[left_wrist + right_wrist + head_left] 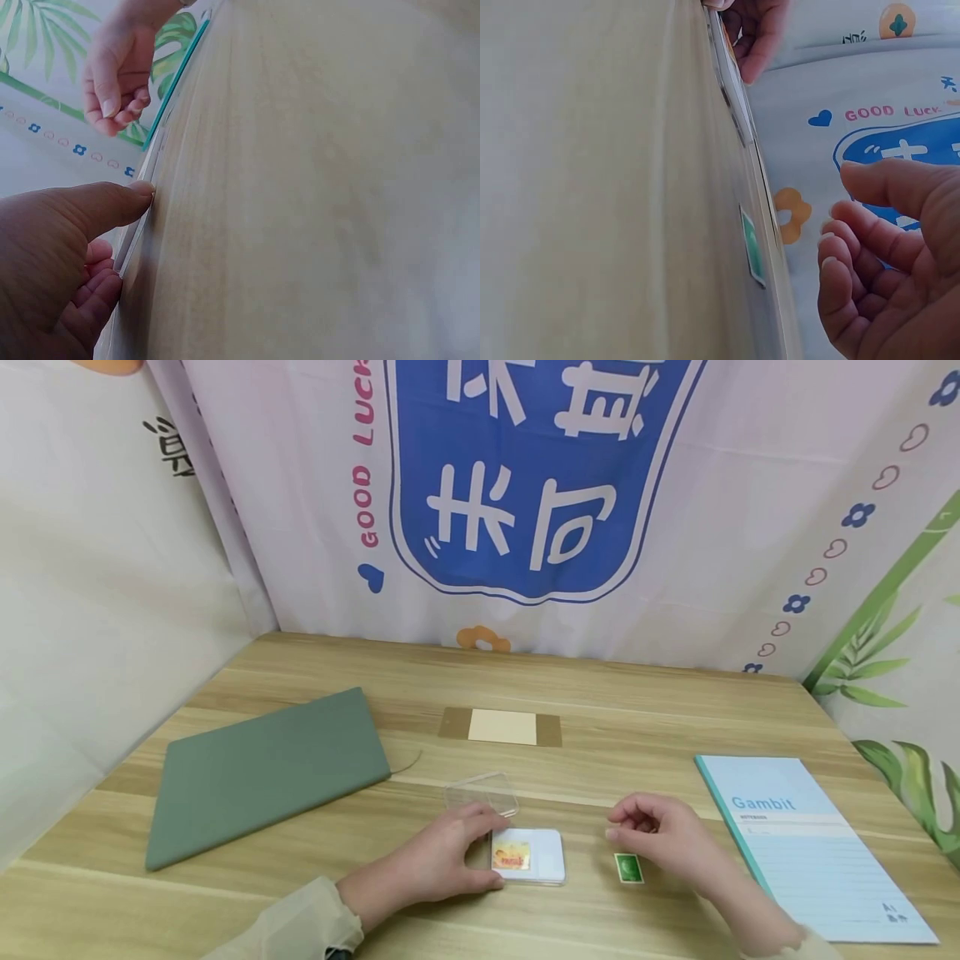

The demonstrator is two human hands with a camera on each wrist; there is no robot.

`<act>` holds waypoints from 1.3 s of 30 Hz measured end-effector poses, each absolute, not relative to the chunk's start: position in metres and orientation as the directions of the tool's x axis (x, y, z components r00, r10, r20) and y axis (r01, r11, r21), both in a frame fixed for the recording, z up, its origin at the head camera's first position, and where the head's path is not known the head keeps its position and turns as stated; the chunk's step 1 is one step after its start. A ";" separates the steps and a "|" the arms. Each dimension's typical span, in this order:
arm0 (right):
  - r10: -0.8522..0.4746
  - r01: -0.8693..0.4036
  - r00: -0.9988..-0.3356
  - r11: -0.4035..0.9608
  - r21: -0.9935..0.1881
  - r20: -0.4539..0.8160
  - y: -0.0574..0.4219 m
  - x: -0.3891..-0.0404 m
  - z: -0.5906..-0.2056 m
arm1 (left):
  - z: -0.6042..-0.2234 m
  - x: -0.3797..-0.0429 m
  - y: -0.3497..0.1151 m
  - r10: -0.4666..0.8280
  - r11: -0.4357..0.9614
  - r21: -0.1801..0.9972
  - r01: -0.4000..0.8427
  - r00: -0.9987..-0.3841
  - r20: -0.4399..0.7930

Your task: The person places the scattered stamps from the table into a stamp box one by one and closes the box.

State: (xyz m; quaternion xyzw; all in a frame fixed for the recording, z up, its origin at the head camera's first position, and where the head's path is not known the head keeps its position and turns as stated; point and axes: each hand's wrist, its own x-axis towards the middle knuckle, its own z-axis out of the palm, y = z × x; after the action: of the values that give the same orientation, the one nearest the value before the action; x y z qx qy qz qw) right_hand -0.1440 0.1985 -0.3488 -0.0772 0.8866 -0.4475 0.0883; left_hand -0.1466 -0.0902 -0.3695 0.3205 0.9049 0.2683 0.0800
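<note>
The left hand [446,858] grips the white case [538,857] between thumb and fingers; the green stamp [629,868] lies below the right hand's [663,837] loosely bent, empty fingers.

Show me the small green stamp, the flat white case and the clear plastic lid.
Small green stamp [629,868]: head view, centre of its face.
Flat white case [550,855]: head view, bare right part of its top.
Clear plastic lid [482,794]: head view, middle of its transparent panel.
</note>
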 end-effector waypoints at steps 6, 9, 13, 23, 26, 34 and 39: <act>-0.171 -0.001 -0.976 0.624 -0.781 -0.136 0.206 -0.139 -0.351 | -0.369 -0.147 -0.090 0.622 0.653 0.539 0.532 -0.783 0.019; -0.179 0.008 -0.972 0.623 -0.782 -0.153 0.211 -0.136 -0.354 | -0.369 -0.146 -0.090 0.626 0.649 0.538 0.538 -0.780 0.024; -0.199 0.001 -0.967 0.624 -0.782 -0.160 0.218 -0.133 -0.359 | -0.370 -0.147 -0.089 0.628 0.647 0.536 0.542 -0.778 0.029; -0.210 0.004 -0.959 0.660 -0.752 -0.190 0.229 -0.128 -0.368 | -0.372 -0.148 -0.089 0.625 0.648 0.543 0.534 -0.781 0.022; -0.196 -0.002 -0.964 0.682 -0.731 -0.181 0.229 -0.128 -0.371 | -0.374 -0.149 -0.089 0.621 0.652 0.541 0.532 -0.783 0.022; -0.186 -0.019 -0.971 0.678 -0.734 -0.147 0.224 -0.131 -0.373 | -0.374 -0.149 -0.088 0.618 0.652 0.545 0.528 -0.786 0.023; -0.175 -0.032 -0.976 0.695 -0.719 -0.126 0.222 -0.132 -0.375 | -0.374 -0.149 -0.089 0.612 0.652 0.555 0.516 -0.791 0.016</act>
State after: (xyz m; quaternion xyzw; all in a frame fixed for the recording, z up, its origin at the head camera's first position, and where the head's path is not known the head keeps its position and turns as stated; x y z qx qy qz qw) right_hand -0.1319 0.2219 -0.3747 -0.0566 0.9159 -0.3866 0.0925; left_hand -0.1491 -0.0885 -0.3738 0.3118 0.9048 0.2769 0.0866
